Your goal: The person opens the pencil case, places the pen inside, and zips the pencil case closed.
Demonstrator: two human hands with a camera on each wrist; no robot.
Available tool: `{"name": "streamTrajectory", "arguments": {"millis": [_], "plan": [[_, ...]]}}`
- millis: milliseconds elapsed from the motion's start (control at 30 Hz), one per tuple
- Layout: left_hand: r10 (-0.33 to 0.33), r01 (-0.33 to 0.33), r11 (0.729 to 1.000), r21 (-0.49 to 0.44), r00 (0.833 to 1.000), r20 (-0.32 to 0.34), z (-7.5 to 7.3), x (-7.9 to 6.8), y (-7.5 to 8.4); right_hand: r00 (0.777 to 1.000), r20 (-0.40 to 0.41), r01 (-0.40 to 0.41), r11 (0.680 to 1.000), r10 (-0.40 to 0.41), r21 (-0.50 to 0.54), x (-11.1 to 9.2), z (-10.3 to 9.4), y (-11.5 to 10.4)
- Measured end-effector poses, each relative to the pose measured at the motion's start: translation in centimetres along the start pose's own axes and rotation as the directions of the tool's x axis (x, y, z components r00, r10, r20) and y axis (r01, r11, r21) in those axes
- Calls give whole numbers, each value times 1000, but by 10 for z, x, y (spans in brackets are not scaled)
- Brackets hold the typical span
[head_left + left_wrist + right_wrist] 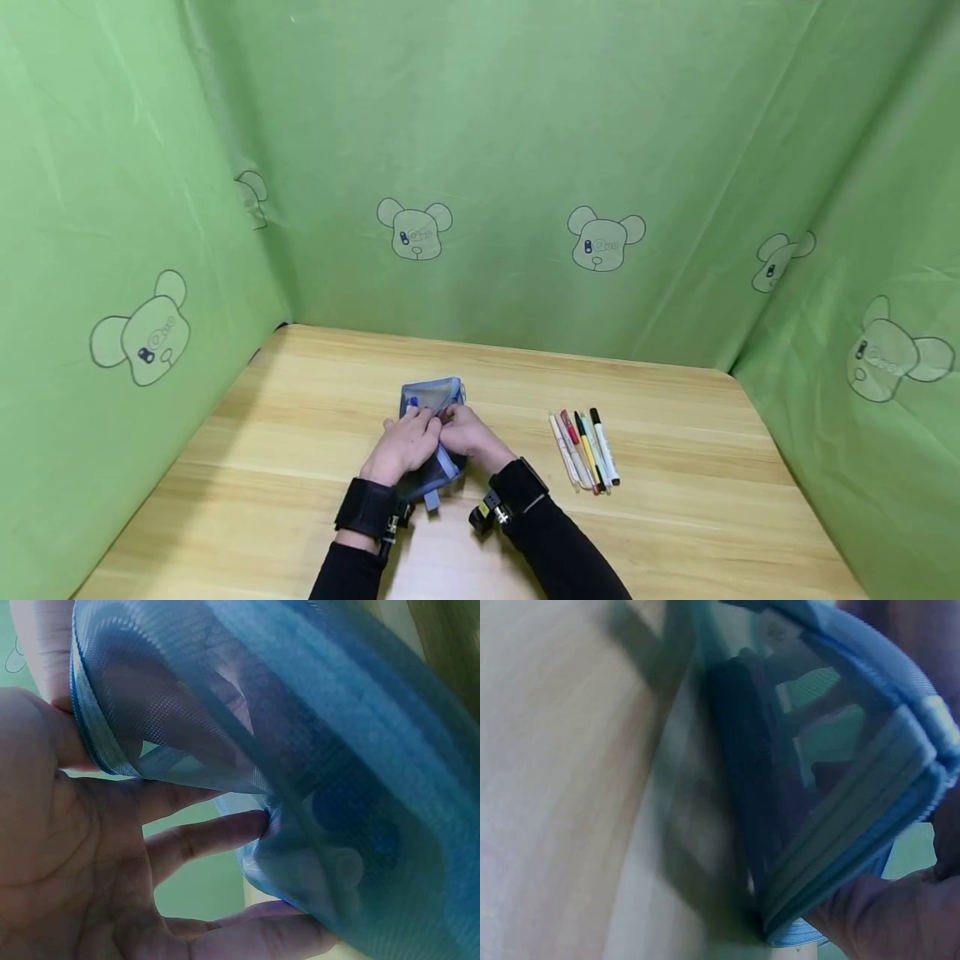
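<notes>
A blue mesh zippered pencil case (437,477) lies on the table under both hands. My left hand (405,446) holds its upper opening edge on the left; in the left wrist view the mesh rim (101,739) passes between the thumb and the fingers (206,844), which are spread along the side. My right hand (471,433) grips the right edge of the case, its thumb side against the zipper band (855,817). A blue-capped pen (412,402) shows at the case's left edge, close by the left fingers. Dark shapes show through the mesh.
To the right on the wooden table (690,500) lies a row of several pens and markers (583,450), side by side. Green cloth (510,283) printed with bear heads encloses the table's back and sides. A fabric tab (432,500) sticks out from the case's near end.
</notes>
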State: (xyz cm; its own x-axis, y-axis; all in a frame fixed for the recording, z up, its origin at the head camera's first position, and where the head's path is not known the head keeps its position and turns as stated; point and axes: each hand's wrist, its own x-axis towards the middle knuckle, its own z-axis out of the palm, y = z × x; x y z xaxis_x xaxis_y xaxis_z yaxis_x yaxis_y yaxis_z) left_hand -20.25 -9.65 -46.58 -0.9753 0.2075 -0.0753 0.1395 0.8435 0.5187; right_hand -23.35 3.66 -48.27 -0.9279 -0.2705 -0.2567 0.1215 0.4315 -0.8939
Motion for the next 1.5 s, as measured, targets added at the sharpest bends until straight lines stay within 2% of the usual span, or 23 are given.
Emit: {"name": "streamTrajectory", "arguments": {"millis": [233, 500, 733, 1033, 1267, 1500], "plan": [[-5, 5, 1000, 1, 1000, 6, -2, 1, 0, 997, 77, -32, 992, 23, 121, 0, -4, -3], [19, -18, 998, 58, 1000, -19, -2, 1, 1, 989, 145, -48, 989, 27, 137, 1, -6, -6], [4, -4, 1000, 29, 1000, -3, -1, 2, 1, 978, 208, -64, 987, 32, 150, 2, -8, -7], [-19, 18, 1000, -21, 999, -46, -3, 4, 3, 965, 257, -118, 956, 47, 268, 2, -9, -7], [-26, 24, 999, -35, 999, -42, -3, 2, 4, 970, 237, -113, 965, 56, 237, -3, -7, -8], [-20, 19, 1000, -15, 999, -38, -2, 2, 4, 988, 153, -50, 994, 35, 98, -9, -7, -10]]}}
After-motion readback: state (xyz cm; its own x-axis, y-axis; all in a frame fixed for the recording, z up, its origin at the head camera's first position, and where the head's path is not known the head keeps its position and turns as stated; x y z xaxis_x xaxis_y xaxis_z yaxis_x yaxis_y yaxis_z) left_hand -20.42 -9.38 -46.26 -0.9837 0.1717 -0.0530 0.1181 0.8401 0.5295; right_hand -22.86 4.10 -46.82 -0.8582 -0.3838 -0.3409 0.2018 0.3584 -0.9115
